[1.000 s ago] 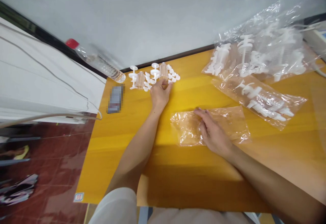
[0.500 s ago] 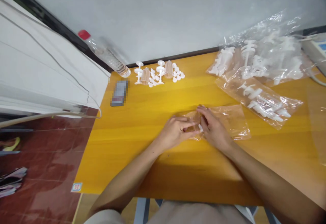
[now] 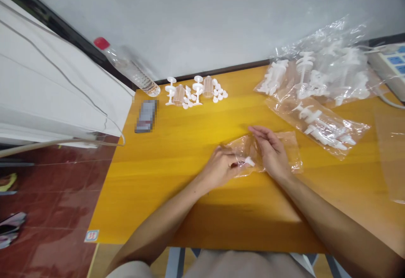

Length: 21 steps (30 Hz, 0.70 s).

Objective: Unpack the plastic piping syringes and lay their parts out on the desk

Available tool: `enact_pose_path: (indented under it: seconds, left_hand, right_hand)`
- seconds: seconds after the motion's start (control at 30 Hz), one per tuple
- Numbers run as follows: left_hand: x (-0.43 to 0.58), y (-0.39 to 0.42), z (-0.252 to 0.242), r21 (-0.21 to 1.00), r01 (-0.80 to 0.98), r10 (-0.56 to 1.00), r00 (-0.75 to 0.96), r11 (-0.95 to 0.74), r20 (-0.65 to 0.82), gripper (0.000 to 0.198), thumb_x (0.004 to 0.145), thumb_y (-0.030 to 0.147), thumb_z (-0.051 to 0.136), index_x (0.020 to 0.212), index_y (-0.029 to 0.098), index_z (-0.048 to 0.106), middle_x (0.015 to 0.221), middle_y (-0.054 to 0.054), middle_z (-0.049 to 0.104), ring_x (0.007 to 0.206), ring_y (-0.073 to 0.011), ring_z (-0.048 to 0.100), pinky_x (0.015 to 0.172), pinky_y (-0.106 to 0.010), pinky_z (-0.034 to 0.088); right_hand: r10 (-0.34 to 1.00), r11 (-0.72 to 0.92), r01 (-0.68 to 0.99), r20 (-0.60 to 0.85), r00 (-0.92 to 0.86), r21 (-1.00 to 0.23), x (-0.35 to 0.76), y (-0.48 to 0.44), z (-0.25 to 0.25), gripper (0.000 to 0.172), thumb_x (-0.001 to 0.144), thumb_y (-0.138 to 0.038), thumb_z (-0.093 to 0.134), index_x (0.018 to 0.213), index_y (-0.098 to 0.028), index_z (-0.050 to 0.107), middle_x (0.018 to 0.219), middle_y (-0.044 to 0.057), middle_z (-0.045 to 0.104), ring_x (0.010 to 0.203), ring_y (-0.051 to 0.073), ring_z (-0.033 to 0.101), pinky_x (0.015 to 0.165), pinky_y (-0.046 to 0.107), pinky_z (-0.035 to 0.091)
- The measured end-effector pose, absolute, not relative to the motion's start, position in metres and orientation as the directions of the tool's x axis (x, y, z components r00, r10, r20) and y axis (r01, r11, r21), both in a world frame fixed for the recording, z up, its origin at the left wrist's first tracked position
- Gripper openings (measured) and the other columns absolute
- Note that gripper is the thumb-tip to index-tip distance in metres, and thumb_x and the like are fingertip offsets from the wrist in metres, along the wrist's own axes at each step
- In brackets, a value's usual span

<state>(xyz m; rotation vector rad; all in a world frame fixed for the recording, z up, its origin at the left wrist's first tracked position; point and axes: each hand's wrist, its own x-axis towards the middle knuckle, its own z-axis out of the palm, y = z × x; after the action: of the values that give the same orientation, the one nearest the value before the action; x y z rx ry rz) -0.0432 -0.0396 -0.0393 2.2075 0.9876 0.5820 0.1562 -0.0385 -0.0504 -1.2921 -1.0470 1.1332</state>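
Before a pale wall, a yellow table carries white plungers, clear barrels and small white caps on its far left side. Nearer, a clear plastic bag lies at a person's left hand and right hand, a white plastic piece showing between them at its left end. The left fingers bend toward the piece, the right half-curl over the bag; whether either grips cannot be told. Best practice: steady the film lightly, seat the piece well clear of the opening, and free the fingers without snagging.
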Motion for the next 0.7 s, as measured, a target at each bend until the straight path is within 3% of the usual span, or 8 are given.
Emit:
enact_pose_path:
  seconds: [0.07, 0.17, 0.3, 0.4, 0.53, 0.7]
  left_hand:
    - [-0.053, -0.041, -0.03, 0.705, 0.501, 0.789, 0.6, -0.501, 0.134, 0.017, 0.098, 0.034, 0.067, 0.105, 0.027, 0.081, 0.096, -0.004, 0.077, 0.087, -0.0184, 0.07, 0.086, -0.033, 0.054]
    - [-0.083, -0.028, -0.012, 0.75, 0.542, 0.856, 0.514, -0.381, 0.063, 0.021, 0.098, 0.039, 0.065, 0.101, 0.023, 0.079, 0.1, -0.006, 0.076, 0.087, -0.018, 0.068, 0.074, -0.027, 0.052]
    - [-0.107, 0.03, -0.005, 0.742, 0.653, 0.972, 0.234, -0.148, -0.012, 0.036, 0.097, 0.052, 0.061, 0.097, 0.02, 0.077, 0.09, -0.002, 0.076, 0.077, -0.0167, 0.065, 0.068, -0.026, 0.047]
    - [-0.094, 0.084, -0.016, 0.658, 0.748, 0.987, 0.154, -0.088, -0.042, 0.035, 0.096, 0.043, 0.058, 0.08, 0.017, 0.074, 0.075, -0.002, 0.072, 0.07, -0.0174, 0.061, 0.063, -0.027, 0.043]
    - [-0.069, 0.123, -0.028, 0.619, 0.78, 0.99, 0.14, -0.093, -0.028, 0.026, 0.09, 0.029, 0.058, 0.069, 0.018, 0.07, 0.068, -0.003, 0.068, 0.069, -0.0195, 0.059, 0.064, -0.029, 0.042]
    - [-0.076, 0.099, -0.031, 0.627, 0.767, 0.985, 0.174, -0.138, 0.005, 0.026, 0.089, 0.031, 0.058, 0.068, 0.018, 0.067, 0.066, -0.002, 0.066, 0.064, -0.0182, 0.058, 0.063, -0.029, 0.041]
  right_hand:
    - [0.988, -0.03, 0.012, -0.028, 0.15, -0.999, 0.156, -0.04, -0.05, 0.029, 0.099, -0.033, 0.052, 0.123, -0.023, 0.064, 0.137, 0.007, 0.069, 0.131, 0.021, 0.062, 0.118, 0.044, 0.043]
    - [0.997, 0.035, 0.238, 0.048, 0.052, -0.971, 0.156, -0.048, -0.042, 0.031, 0.099, -0.034, 0.054, 0.127, -0.024, 0.065, 0.14, 0.007, 0.067, 0.132, 0.024, 0.062, 0.115, 0.046, 0.048]
    - [0.962, 0.271, 0.531, 0.201, -0.187, -0.803, 0.159, -0.062, -0.021, 0.034, 0.099, -0.036, 0.057, 0.128, -0.022, 0.068, 0.147, 0.011, 0.06, 0.137, 0.029, 0.058, 0.115, 0.048, 0.05]
    - [0.926, 0.376, 0.622, 0.256, -0.277, -0.687, 0.159, -0.058, -0.008, 0.037, 0.1, -0.037, 0.055, 0.128, -0.019, 0.069, 0.14, 0.014, 0.065, 0.127, 0.032, 0.065, 0.11, 0.05, 0.053]
    - [0.957, 0.282, 0.747, 0.127, -0.259, -0.602, 0.149, -0.005, 0.002, 0.036, 0.099, -0.037, 0.056, 0.123, -0.015, 0.07, 0.116, 0.018, 0.072, 0.102, 0.036, 0.072, 0.095, 0.054, 0.057]
    - [0.995, 0.101, 0.85, 0.036, -0.097, -0.516, 0.128, 0.101, -0.007, 0.045, 0.094, -0.032, 0.066, 0.13, -0.005, 0.062, 0.124, 0.028, 0.062, 0.12, 0.044, 0.063, 0.107, 0.058, 0.046]
